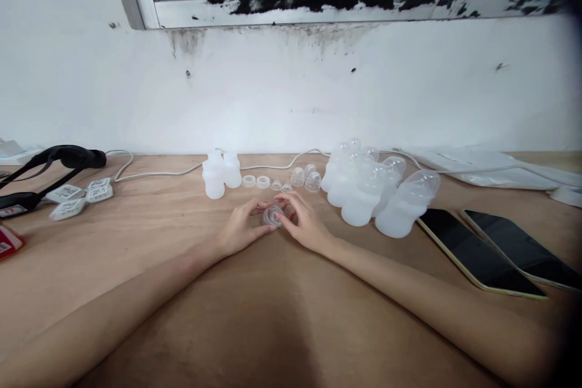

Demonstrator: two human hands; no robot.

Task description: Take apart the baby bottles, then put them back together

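Note:
Between both hands, low over the table, is a clear round bottle collar ring [272, 216], its round opening facing me; whether a nipple sits inside it I cannot tell. My left hand [240, 228] grips its left side, thumb below and fingers above. On the other side my right hand [307, 224] pinches it with thumb and fingers. Just beyond are two white collar rings [248, 181], two small clear nipples [276, 184] and three clear dome caps [313, 181]. Frosted baby bottles [213, 179] stand behind to the left.
Several capped baby bottles [361, 197] are grouped at the right. Two dark-screened phones [477, 251] lie beyond them. At the left are a black strap-like device [68, 156] and white labelled tags [68, 209]. A white cable [159, 174] runs along the wall, near plastic bags [477, 170].

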